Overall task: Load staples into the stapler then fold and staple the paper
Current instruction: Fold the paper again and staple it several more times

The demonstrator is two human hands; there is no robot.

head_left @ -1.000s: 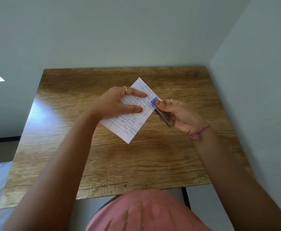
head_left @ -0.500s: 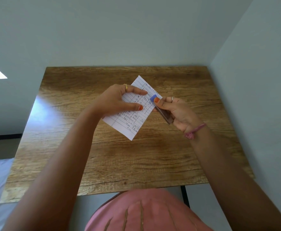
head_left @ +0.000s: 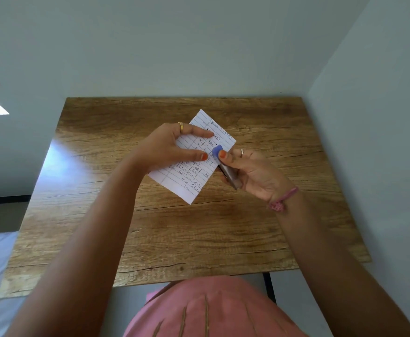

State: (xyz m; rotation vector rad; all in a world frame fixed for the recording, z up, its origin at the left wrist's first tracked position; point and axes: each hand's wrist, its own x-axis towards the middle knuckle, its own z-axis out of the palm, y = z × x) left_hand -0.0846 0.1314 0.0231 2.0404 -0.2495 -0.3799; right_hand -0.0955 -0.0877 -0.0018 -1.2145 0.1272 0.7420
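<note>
Gripping the folded paper (head_left: pixel 191 158) in the left hand (head_left: pixel 167 148), thumb on its near face and fingers spread over the top, held clear above the table (head_left: pixel 199 229); pinching the small stapler (head_left: pixel 224 164) in the right hand (head_left: pixel 252 171), thumb pressed on its blue cap, nose set over the sheet's right edge. Risking a staple too close to that edge, or through one layer only, should the folded layers slip apart in so light a hold. Risking also a bent staple or a jam from squeezing in mid-air with no support beneath.
</note>
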